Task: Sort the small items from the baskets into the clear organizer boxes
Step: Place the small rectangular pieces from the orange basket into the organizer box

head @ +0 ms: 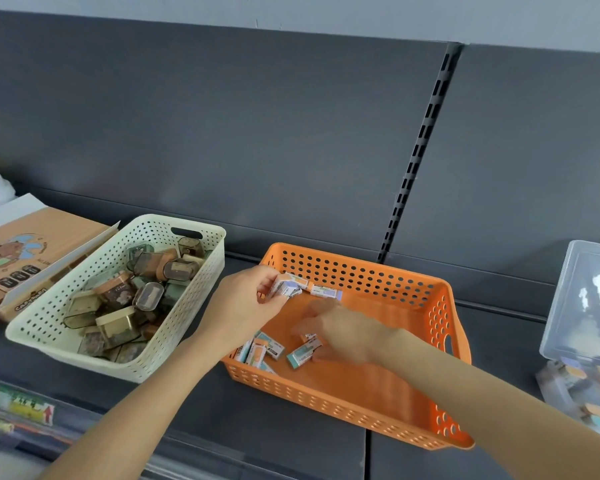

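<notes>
- My left hand (246, 299) is at the upper left corner of the orange basket (326, 407), fingers curled round a small bunch of eraser packs (284, 289) held just above the basket's back wall.
- My right hand (347, 332) reaches down into the middle of the same basket, fingertips at a loose pack (302, 355) lying on the basket floor (the hand is blurred, so I cannot tell whether it is pinching the pack or only touching it).
- More packs (257, 351) lie in a heap in the basket's lower left corner, and a single pack (324, 291) rests against the back wall, just right of my left hand.
- The cream basket (194, 289) sits just beside the orange one, to its left, full of small lidded cases (136, 299) in brown and green.
- A clear organizer box (582, 299) stands at the right edge of the frame, well apart from the orange basket.
- A printed cardboard box (25, 251) lies at the left edge, touching the cream basket.
- Everything rests on a dark grey shelf (291, 441).
</notes>
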`<state>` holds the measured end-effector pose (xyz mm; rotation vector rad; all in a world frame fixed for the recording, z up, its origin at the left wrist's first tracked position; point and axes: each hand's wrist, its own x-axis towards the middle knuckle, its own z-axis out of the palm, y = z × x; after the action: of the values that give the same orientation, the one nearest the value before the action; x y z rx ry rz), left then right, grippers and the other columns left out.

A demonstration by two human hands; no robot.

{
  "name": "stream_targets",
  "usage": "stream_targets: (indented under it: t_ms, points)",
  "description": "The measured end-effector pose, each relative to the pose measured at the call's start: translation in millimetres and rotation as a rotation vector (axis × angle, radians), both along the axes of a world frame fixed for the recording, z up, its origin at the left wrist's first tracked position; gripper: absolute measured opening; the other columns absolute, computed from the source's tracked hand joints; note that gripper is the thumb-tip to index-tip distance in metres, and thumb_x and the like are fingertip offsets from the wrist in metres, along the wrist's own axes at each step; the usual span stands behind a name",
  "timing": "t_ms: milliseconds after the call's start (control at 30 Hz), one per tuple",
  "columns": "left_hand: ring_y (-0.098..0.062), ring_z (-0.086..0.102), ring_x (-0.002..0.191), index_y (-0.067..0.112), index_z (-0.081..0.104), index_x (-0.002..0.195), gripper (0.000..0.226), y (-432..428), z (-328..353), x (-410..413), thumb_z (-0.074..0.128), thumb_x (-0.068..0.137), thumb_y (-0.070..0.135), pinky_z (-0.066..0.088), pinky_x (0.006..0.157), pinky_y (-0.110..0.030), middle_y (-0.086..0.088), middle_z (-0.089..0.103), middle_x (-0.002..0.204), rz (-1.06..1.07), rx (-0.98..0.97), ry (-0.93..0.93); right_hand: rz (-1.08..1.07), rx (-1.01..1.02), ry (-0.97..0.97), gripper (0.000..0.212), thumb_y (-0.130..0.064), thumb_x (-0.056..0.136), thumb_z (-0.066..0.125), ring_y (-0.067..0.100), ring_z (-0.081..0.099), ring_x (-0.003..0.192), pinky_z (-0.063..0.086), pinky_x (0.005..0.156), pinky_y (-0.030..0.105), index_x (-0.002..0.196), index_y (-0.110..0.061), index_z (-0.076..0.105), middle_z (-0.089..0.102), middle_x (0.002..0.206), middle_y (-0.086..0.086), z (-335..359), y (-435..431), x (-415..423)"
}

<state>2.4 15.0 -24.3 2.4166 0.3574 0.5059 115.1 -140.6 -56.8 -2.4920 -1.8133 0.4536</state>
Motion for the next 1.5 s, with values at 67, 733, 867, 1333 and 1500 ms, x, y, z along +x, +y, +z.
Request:
stream_targets:
  t_ms: [67, 733, 867, 1333, 1500]
  points:
    - [0.01, 0.055, 0.076, 0.021, 0.066, 0.107, 0.024, 0.0, -0.9, 0.8, 0.069, 0.084, 0.023, 0.046, 0.068, -0.008, 0.025, 0.055, 0.083, 0.003, 0.009, 0.005, 0.056, 0.015, -0.048, 0.043, -0.025, 0.087, 0.066, 0.026, 0.035, 0.131, 0.033, 0.109, 0.044, 0.128, -0.029, 0.056, 0.045, 0.137, 0.003, -1.7, 0.9, -1.4]
    - [0.001, 0.059, 0.079, 0.029, 0.059, 0.123, 0.038, 2.8, -5.8, 0.2, 0.065, 0.086, 0.024, 0.046, 0.068, -0.01, 0.021, 0.058, 0.09, -0.034, 0.067, 0.005, -0.144, 0.002, -0.009, 0.02, -0.019, 0.09, 0.058, 0.022, 0.056, 0.094, 0.045, 0.076, 0.033, 0.11, -0.012, 0.059, 0.06, 0.105, 0.006, -3.6, 0.5, 25.1]
    - [-0.002, 0.061, 0.075, 0.03, 0.06, 0.117, 0.034, 4.0, -6.0, -0.4, 0.066, 0.084, 0.025, 0.055, 0.07, -0.021, 0.018, 0.061, 0.084, -0.044, 0.098, 0.031, -0.171, -0.072, -0.065, 0.027, -0.026, 0.093, 0.057, 0.024, 0.055, 0.098, 0.048, 0.08, 0.034, 0.114, -0.011, 0.059, 0.057, 0.11, 0.008, -6.0, -1.2, 26.4]
    - [-0.004, 0.062, 0.076, 0.027, 0.054, 0.105, 0.023, 6.1, -5.3, -2.2, 0.066, 0.085, 0.028, 0.056, 0.07, -0.029, 0.014, 0.062, 0.085, -0.064, 0.112, 0.064, -0.225, -0.096, -0.01, 0.029, -0.029, 0.092, 0.058, 0.024, 0.058, 0.103, 0.05, 0.089, 0.041, 0.114, -0.011, 0.062, 0.061, 0.112, 0.007, -4.1, -7.7, 12.6]
    - [-0.004, 0.062, 0.077, 0.027, 0.054, 0.106, 0.025, 7.1, -6.0, -3.5, 0.067, 0.085, 0.029, 0.055, 0.069, -0.022, 0.014, 0.063, 0.09, -0.066, 0.117, 0.069, -0.288, -0.087, 0.038, 0.037, -0.042, 0.088, 0.061, 0.022, 0.059, 0.095, 0.052, 0.084, 0.04, 0.109, -0.012, 0.061, 0.062, 0.105, 0.005, -1.9, -4.6, 4.8]
